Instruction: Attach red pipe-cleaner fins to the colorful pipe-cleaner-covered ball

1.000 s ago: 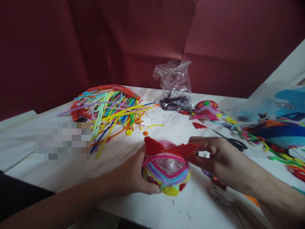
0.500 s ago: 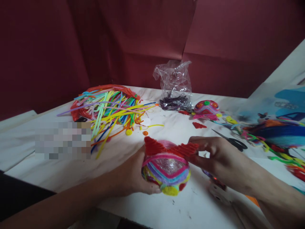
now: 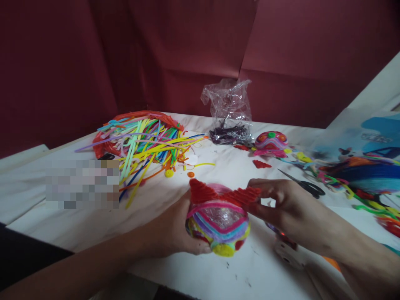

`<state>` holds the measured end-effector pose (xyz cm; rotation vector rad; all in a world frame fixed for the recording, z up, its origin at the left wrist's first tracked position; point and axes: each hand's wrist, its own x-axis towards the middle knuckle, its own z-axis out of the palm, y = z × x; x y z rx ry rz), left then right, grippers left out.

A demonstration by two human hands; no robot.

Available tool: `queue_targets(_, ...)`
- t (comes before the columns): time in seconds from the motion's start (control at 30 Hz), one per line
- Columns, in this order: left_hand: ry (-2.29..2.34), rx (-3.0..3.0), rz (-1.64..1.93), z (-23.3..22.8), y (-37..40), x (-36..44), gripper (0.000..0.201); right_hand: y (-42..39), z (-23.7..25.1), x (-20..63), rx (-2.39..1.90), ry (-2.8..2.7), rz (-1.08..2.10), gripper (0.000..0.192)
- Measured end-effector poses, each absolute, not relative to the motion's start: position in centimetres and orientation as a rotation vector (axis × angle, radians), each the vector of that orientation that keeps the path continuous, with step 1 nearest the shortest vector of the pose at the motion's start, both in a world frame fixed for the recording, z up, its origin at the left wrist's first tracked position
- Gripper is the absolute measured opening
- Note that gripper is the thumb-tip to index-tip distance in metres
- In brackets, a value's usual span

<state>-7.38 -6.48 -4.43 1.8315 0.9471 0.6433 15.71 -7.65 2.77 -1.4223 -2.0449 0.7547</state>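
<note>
My left hand [image 3: 178, 227] is wrapped round the side of a rounded pipe-cleaner craft [image 3: 220, 218], its thumb along the near edge. Bands of pink, purple, blue and yellow frame a clear, shiny patch on the craft. Two red ribbed pipe-cleaner wings [image 3: 204, 191] stand up from its top. The tip of the right-hand red wing [image 3: 242, 196] is pinched between my right thumb and fingers, my right hand [image 3: 278, 204] coming in from the right. Partly hidden below that wrist lies a pale object [image 3: 289, 255] with a small orange glow, too blurred to name.
Loose pipe cleaners [image 3: 146, 141] pile up at the left. Behind stands a clear plastic bag [image 3: 229, 112] with dark purple contents. A similar pink craft [image 3: 271, 143], small red pieces [image 3: 261, 164] and black scissors [image 3: 308, 187] lie to the right. More pipe cleaners [image 3: 368, 177] crowd the far right.
</note>
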Motion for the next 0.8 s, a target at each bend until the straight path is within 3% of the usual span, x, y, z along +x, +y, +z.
queue_targets(0.8,0.960,1.818,0.635,-4.32,-6.49,-7.54,0.073,-7.56,2.65,15.75,-1.393,-2.116,0.666,0.020)
